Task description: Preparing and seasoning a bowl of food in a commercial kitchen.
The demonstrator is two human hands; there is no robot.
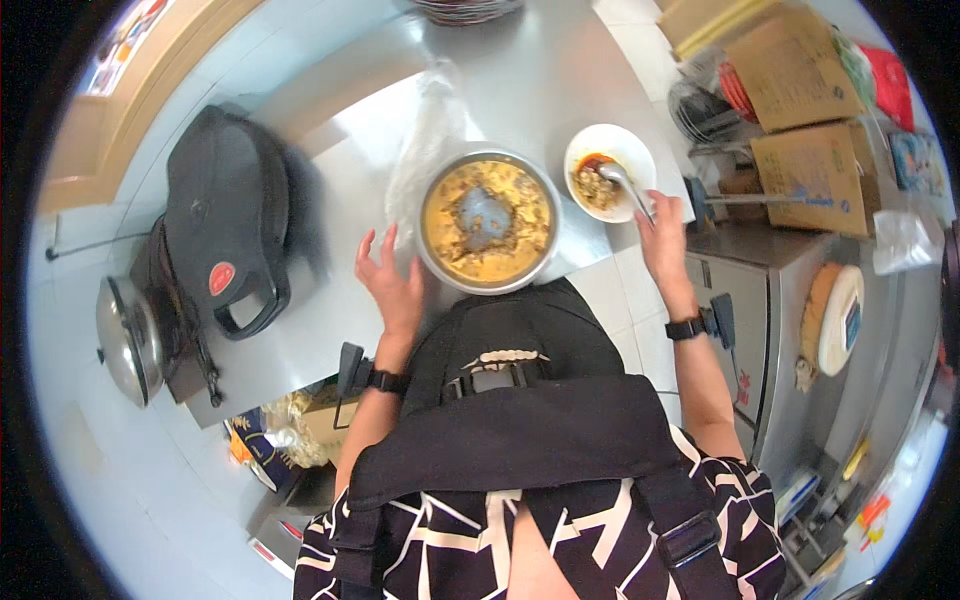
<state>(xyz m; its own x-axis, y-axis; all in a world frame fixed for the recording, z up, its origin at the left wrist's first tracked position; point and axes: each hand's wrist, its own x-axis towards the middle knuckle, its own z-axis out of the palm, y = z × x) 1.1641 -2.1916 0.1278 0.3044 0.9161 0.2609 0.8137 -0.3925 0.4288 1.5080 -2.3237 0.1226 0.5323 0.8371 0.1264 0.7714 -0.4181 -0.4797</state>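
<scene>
My right hand (665, 244) grips the handle of a metal spoon (628, 187) at the right edge of the table. The spoon's head rests in a white bowl (637, 154), on chopped food (596, 187) with reddish oil beside it. To the left, my left hand (390, 289) is empty with its fingers spread, near the side of a round metal basin (487, 286). A yellow mixture with brown bits (450, 240) fills the basin, thinner at the centre, where grey metal shows. A clear plastic bag (431, 127) lies behind and left of the basin.
A black electric griddle (225, 202) stands on the metal table (337, 172) at left, with a metal lid (129, 341) beside it. Stacked plates (469, 9) are at the far edge. Cardboard boxes (810, 180) sit on a metal cabinet (731, 315) at right.
</scene>
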